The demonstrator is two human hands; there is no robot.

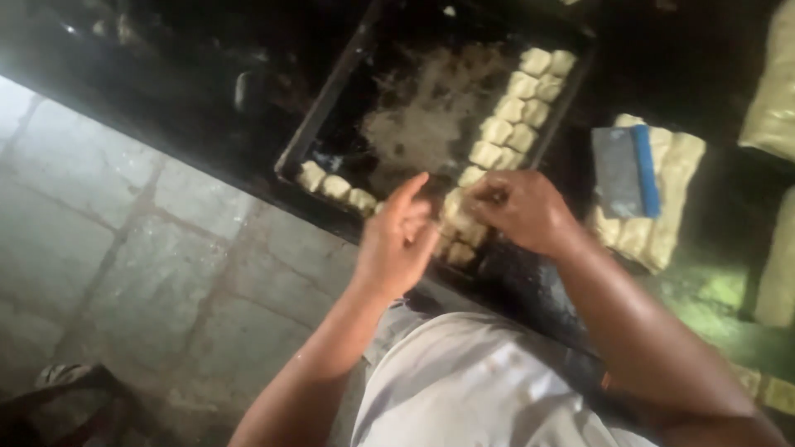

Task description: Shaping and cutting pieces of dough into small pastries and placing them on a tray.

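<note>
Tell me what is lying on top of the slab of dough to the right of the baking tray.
A grey dough scraper with a blue handle edge lies on the scored dough slab, right of the dark baking tray. The dough beneath the scraper is hidden.

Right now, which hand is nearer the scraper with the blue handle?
Right. The right hand is over the tray's near corner, just left of the scraper; the left hand is farther left, beyond it.

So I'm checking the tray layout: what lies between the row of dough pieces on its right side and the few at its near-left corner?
In the head view, only the bare dark tray bottom with a pale floury smear.
</note>
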